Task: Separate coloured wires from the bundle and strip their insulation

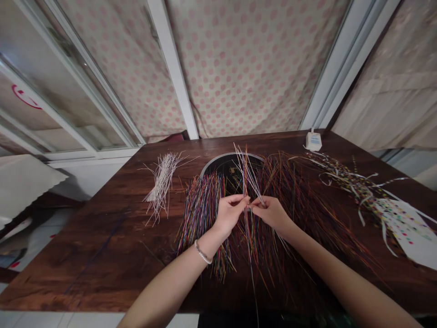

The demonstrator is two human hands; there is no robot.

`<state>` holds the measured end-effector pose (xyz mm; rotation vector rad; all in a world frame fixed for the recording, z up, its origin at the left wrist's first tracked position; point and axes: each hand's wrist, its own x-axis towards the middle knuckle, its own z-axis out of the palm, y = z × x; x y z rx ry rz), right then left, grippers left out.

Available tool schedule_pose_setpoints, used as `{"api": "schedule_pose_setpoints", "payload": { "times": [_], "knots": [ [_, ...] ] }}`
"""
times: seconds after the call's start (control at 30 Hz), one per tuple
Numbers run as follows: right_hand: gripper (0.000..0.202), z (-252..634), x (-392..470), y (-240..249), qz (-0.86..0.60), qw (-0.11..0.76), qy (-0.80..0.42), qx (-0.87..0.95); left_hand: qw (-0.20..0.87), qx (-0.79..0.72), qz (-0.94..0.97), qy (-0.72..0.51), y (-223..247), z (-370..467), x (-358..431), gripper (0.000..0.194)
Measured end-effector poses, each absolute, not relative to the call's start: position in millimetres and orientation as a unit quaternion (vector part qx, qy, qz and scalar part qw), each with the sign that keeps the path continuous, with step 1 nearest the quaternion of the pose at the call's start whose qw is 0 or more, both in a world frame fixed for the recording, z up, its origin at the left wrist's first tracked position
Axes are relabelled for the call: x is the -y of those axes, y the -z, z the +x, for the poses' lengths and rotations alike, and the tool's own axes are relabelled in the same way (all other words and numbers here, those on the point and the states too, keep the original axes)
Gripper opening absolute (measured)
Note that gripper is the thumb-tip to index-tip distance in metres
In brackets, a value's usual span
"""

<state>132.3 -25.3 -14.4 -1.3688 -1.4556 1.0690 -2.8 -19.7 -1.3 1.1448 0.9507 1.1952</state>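
Note:
My left hand (pixel 232 212) is closed, pinching a slim bunch of reddish and white wires (pixel 245 171) that stands up above the fingers. Close beside it, my right hand (pixel 269 212) is closed on several white wires (pixel 253 180), which fan up and to the left. The fingertips of both hands nearly meet. Thin strands hang below them toward the table's front edge. Under my left hand lies a pile of multicoloured wires (pixel 201 205); a wider pile of reddish-brown wires (pixel 307 205) spreads to the right. Behind the hands sits a dark round tray (pixel 213 165) with a pale rim.
A bundle of white wires (pixel 162 180) lies on the left of the dark wooden table (pixel 112 228). On the right are dotted ribbon strips (pixel 362 187) and a white sheet with coloured dots (pixel 416 232). A white adapter (pixel 313 141) stands at the back edge.

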Motion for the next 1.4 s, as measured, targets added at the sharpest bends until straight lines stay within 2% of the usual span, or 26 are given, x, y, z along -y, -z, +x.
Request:
{"api": "schedule_pose_setpoints", "payload": {
  "times": [0.4, 0.6, 0.8, 0.93, 0.97, 1.13, 1.4],
  "knots": [
    [0.01, 135, 24, 23, -0.536, 0.386, -0.428, 0.617, 0.549, -0.414, 0.454, -0.567, 6, -6, 17, 0.02],
    [0.012, 132, 26, 15, -0.53, 0.401, -0.473, 0.579, 0.599, -0.399, 0.418, -0.554, 7, -8, 13, 0.023],
    [0.023, 132, 30, -3, -0.494, 0.479, -0.581, 0.435, 0.652, -0.385, 0.377, -0.534, 11, -7, 12, 0.032],
    [0.026, 135, 27, -4, -0.473, 0.511, -0.591, 0.408, 0.618, -0.375, 0.429, -0.542, 9, -6, 14, 0.055],
    [0.026, 136, 26, -3, -0.473, 0.512, -0.59, 0.406, 0.616, -0.37, 0.449, -0.531, 9, -6, 15, 0.055],
    [0.026, 135, 26, -5, -0.474, 0.511, -0.583, 0.418, 0.624, -0.389, 0.519, -0.436, 9, -4, 16, 0.028],
    [0.027, 134, 28, -12, -0.479, 0.51, -0.569, 0.432, 0.653, -0.363, 0.526, -0.406, 4, -4, 21, 0.023]
  ]
}}
